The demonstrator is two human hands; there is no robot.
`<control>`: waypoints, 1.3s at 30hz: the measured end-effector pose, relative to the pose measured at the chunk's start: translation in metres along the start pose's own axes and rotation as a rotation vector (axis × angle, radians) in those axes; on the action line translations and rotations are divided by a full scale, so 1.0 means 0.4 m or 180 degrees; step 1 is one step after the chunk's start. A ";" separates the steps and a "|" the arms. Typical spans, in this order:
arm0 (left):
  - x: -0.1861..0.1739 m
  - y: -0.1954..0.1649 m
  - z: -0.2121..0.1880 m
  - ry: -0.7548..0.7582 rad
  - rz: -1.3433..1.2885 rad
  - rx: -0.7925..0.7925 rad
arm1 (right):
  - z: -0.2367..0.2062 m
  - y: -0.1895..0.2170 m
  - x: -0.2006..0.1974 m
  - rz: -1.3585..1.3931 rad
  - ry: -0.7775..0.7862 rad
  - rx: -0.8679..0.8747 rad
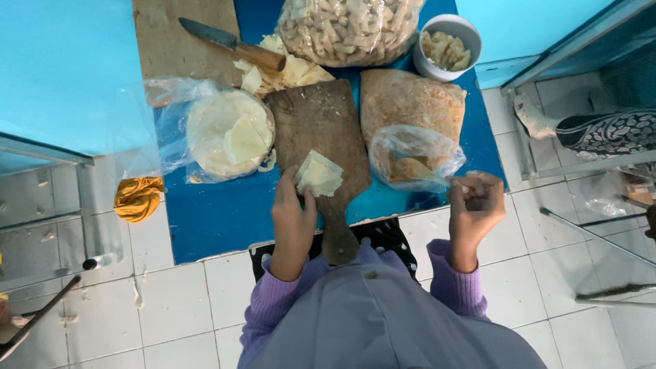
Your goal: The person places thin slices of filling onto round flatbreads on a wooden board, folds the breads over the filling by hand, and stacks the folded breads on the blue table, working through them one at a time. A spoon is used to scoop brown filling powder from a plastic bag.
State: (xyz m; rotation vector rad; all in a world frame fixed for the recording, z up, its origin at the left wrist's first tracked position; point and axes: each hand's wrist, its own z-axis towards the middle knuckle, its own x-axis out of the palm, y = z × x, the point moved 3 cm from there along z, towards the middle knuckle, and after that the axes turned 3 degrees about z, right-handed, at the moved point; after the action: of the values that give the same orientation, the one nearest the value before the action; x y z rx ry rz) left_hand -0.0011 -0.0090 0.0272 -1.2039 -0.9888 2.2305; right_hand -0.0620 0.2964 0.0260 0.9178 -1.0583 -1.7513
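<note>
White floor tiles surround the low blue bench (205,225) below me. My left hand (292,222) presses down with fingers together on a folded pale dough wrapper (318,173) lying on the wooden cutting board (321,126). My right hand (475,205) hovers curled near the plastic bag (413,157), fingertips pinching something small I can't make out.
</note>
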 end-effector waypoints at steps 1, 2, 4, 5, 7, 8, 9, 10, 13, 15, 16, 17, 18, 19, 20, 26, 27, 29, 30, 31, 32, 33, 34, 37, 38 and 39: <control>-0.001 0.001 -0.001 0.0038 -0.0029 -0.0048 | -0.003 0.002 0.005 0.0130 0.0043 0.0073; -0.001 0.003 -0.001 0.0075 -0.0060 -0.0094 | -0.008 0.001 0.022 0.0289 0.0216 0.0133; -0.002 0.005 -0.002 0.0078 -0.0090 -0.0100 | -0.030 -0.006 0.078 0.0605 0.0557 0.0251; -0.003 0.006 -0.002 0.0044 -0.0088 -0.0058 | -0.040 -0.013 0.113 0.0877 0.0690 0.0351; -0.002 0.010 0.000 0.0038 -0.0132 -0.0112 | -0.062 -0.024 0.185 0.1112 0.0877 0.0384; 0.000 0.013 0.000 0.0071 -0.0179 -0.0207 | -0.074 -0.026 0.213 0.1073 0.0928 0.0321; 0.002 0.016 0.002 0.0104 -0.0227 -0.0300 | -0.085 -0.023 0.232 0.0945 0.1006 0.0085; 0.002 0.015 0.003 0.0088 -0.0296 -0.0301 | -0.095 -0.019 0.249 0.0818 0.1083 -0.0155; 0.002 0.012 0.008 0.0072 -0.0448 -0.0297 | -0.111 -0.005 0.266 0.0570 0.1184 -0.0593; -0.002 0.010 0.011 0.0127 -0.0501 -0.0272 | -0.115 0.005 0.264 0.0500 0.1196 -0.0707; -0.003 0.008 0.013 0.0148 -0.0473 -0.0280 | -0.114 0.009 0.262 0.0492 0.1199 -0.0726; -0.004 0.007 0.015 0.0171 -0.0444 -0.0287 | -0.114 0.012 0.261 0.0484 0.1200 -0.0744; -0.005 0.006 0.016 0.0193 -0.0412 -0.0296 | -0.113 0.018 0.260 0.0430 0.1196 -0.0863; -0.004 0.005 0.017 0.0227 -0.0403 -0.0335 | -0.114 0.024 0.260 0.0378 0.1192 -0.0982; -0.002 0.004 0.018 0.0263 -0.0393 -0.0372 | -0.115 0.029 0.260 0.0326 0.1186 -0.1099; 0.009 0.000 0.027 0.0188 -0.0338 -0.0272 | -0.118 0.043 0.263 0.0163 0.1129 -0.1234; 0.008 0.000 0.026 0.0204 -0.0304 -0.0272 | -0.118 0.041 0.265 0.0252 0.1151 -0.1149; 0.007 0.000 0.027 0.0208 -0.0306 -0.0241 | -0.117 0.037 0.266 0.0428 0.1195 -0.0984; 0.006 0.000 0.026 0.0209 -0.0303 -0.0229 | -0.117 0.035 0.265 0.0429 0.1187 -0.0971; 0.005 0.001 0.027 0.0219 -0.0315 -0.0260 | -0.117 0.034 0.265 0.0433 0.1181 -0.0959; 0.006 0.002 0.028 0.0228 -0.0327 -0.0295 | -0.117 0.031 0.264 0.0437 0.1178 -0.0946; 0.005 0.003 0.027 0.0240 -0.0339 -0.0332 | -0.119 0.031 0.263 0.0355 0.1171 -0.1018; 0.005 0.003 0.027 0.0256 -0.0329 -0.0356 | -0.120 0.030 0.261 0.0273 0.1159 -0.1093; 0.007 0.003 0.029 0.0268 -0.0326 -0.0374 | -0.122 0.020 0.262 0.0395 0.1192 -0.0991; 0.006 0.002 0.028 0.0249 -0.0338 -0.0346 | -0.122 0.016 0.264 0.0497 0.1212 -0.0902; 0.004 0.001 0.027 0.0230 -0.0351 -0.0320 | -0.121 0.009 0.266 0.0644 0.1188 -0.0677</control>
State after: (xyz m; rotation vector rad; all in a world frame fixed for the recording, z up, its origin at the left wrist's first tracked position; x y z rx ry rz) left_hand -0.0109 -0.0125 0.0301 -1.2324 -1.1220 2.0601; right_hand -0.0554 0.1837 -0.0043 0.9232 -0.6825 -1.4238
